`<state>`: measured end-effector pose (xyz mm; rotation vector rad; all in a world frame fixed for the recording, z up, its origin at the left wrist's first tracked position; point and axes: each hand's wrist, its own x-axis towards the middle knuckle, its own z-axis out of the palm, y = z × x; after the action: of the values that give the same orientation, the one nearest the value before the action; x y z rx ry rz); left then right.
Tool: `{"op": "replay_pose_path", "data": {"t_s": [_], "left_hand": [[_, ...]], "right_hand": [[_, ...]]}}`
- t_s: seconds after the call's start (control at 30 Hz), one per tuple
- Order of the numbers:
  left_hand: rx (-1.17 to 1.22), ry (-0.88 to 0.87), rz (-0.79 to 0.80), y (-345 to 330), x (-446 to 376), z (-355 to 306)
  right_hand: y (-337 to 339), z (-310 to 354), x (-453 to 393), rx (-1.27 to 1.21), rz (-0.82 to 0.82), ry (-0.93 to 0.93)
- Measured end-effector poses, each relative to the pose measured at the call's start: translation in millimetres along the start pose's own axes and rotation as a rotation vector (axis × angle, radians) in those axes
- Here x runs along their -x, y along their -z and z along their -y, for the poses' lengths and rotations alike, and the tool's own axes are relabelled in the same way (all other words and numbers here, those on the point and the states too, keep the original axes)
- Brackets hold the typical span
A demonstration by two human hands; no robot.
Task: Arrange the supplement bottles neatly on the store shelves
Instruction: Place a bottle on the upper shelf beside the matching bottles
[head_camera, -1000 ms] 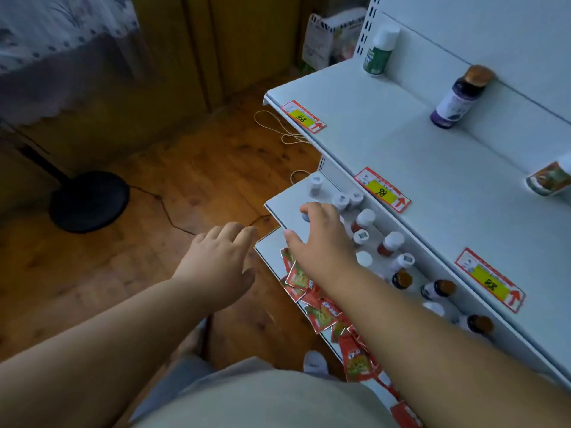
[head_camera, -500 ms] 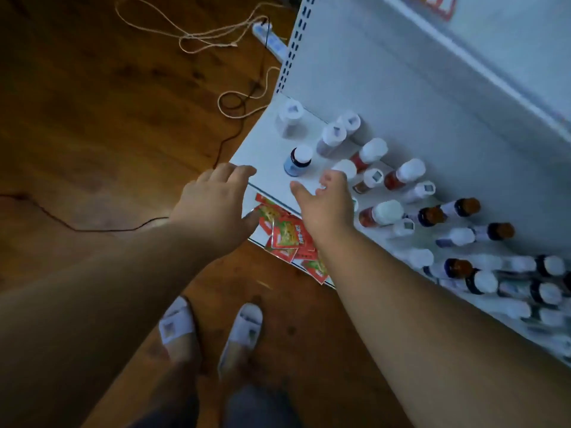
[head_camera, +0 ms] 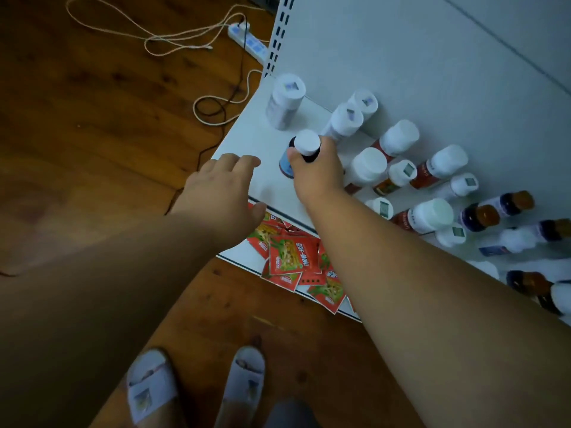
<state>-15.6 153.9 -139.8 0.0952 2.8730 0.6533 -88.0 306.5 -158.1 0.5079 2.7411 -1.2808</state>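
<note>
Here the right hand [head_camera: 315, 177] grips an upright blue-labelled bottle [head_camera: 304, 149], cap up; left hand [head_camera: 222, 193] relaxed

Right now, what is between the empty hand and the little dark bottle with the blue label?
Only bare white shelf shows between the left hand and the blue-labelled bottle, seen from the head camera.

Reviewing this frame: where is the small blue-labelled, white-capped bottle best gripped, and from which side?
Grip the dark neck just under the white cap, coming from above on the shelf-front side. The blue-labelled bottle stands upright with taller bottles close behind; the right hand already pinches it there.
</note>
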Motion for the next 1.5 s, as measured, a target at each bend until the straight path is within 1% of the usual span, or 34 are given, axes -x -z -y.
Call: {"op": "replay_pose_path", "data": {"t_s": [0.1, 0.2, 0.33, 0.43, 0.5, 0.57, 0.67, 0.77, 0.83, 1.0, 1.2, 1.33, 1.4, 1.5], "left_hand": [[0.073, 0.035, -0.033, 11, 11, 3], [0.147, 0.045, -0.035, 41, 47, -7], [0.256, 0.038, 0.06, 110, 119, -40], [0.324, -0.051, 0.106, 166, 175, -66], [0.336, -0.108, 0.155, 200, 208, -85], [0.343, -0.167, 0.203, 229, 233, -103], [0.316, -0.31, 0.277, 260, 262, -130], [0.242, -0.48, 0.269, 280, 280, -162], [0.228, -0.547, 0.279, 289, 286, -187], [0.209, -0.686, 0.335, 283, 299, -270], [0.18, -0.841, 0.39, 227, 330, -406], [0.175, -0.911, 0.407, 191, 353, -496], [0.179, -0.937, 0.42, 177, 359, -534], [0.159, -0.988, 0.433, 159, 359, -588]], "right_hand": [[10, 9, 16, -0.064, 0.031, 0.012], [34, 28, 67, -0.209, 0.14, -0.041], [97, 68, 158, -0.406, 0.305, -0.168], [148, 106, 227, -0.457, 0.327, -0.221], [180, 129, 272, -0.528, 0.306, -0.23], [211, 147, 310, -0.591, 0.25, -0.246], [250, 167, 353, -0.672, 0.156, -0.247], [288, 176, 381, -0.776, 0.045, -0.22], [317, 176, 392, -0.817, -0.042, -0.19], [398, 146, 420, -0.844, -0.196, -0.169], [512, 63, 451, -0.91, -0.377, -0.246], [597, 14, 469, -0.804, -0.483, -0.226], [635, -9, 475, -0.708, -0.49, -0.202], [685, -37, 474, -0.66, -0.501, -0.181]]}}
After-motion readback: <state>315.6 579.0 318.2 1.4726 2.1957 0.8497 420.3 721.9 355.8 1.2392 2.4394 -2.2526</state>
